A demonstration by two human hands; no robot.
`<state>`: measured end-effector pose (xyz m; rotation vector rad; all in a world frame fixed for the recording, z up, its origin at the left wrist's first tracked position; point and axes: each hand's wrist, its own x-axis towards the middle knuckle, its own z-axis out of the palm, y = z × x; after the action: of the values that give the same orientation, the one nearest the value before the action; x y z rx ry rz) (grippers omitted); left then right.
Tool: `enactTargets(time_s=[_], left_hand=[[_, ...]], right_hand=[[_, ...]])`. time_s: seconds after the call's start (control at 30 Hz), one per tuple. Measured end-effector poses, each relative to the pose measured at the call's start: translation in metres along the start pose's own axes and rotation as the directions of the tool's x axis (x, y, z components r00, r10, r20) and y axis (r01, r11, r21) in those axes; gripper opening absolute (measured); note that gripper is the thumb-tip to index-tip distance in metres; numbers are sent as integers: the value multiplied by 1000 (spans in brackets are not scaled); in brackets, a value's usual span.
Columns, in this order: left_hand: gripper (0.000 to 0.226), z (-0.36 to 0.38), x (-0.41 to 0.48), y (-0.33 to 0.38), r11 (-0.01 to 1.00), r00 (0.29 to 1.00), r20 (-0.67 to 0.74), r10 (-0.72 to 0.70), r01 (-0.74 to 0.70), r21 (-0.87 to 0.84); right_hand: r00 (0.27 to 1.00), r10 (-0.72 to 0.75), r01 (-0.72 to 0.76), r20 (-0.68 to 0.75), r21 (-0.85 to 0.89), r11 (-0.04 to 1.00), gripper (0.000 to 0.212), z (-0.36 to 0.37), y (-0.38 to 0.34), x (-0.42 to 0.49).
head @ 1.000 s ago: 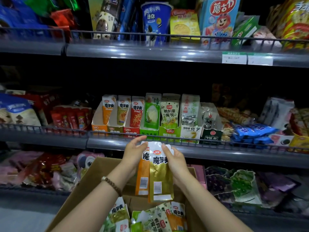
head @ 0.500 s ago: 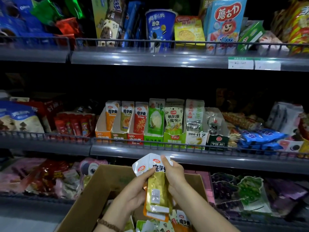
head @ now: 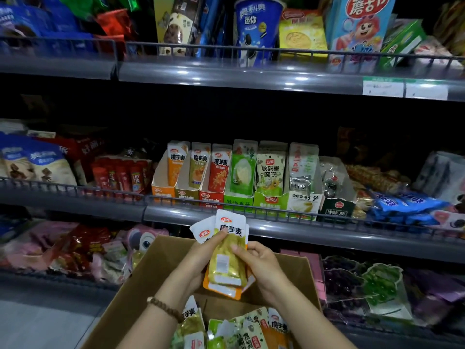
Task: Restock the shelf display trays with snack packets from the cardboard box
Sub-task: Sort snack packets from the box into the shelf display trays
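The packets (head: pixel 227 253) held in front have white tops with a red logo and black characters; the front one is olive-gold with a white barcode patch, the ones behind orange. The box (head: pixel 141 285) is plain brown cardboard. On the grey shelf (head: pixel 302 233), the trays (head: pixel 219 197) run orange, olive, red, bright green, pale green, white, then dark green. The bracelet (head: pixel 164 308) has brown beads. Above stands a blue cup (head: pixel 256 31) with white characters.

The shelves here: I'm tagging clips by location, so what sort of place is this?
Most likely a small shop's snack aisle: tiered shelves with wire rails, price labels on the edge, and branded display trays of packets.
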<state>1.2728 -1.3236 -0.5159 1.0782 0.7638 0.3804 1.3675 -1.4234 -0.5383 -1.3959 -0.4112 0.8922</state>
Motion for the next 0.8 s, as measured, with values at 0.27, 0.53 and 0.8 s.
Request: enactTargets(time_s=[0.27,0.53,0.8], left_hand=[[41,-4,-7,-13,956,979,188,-76,126,-265],[38,-20,1,-12,866,994,104,-14,64,-497],[40,-34,8,-18,985,984,-155,92,-112,-129]], right_hand=[[1000,-16,13,27,100,995,23,8,-3,3],[986,-142,150,-86,106,983,19,5,-17,7],[910,-409,409,66,-299,862,18,23,-7,17]])
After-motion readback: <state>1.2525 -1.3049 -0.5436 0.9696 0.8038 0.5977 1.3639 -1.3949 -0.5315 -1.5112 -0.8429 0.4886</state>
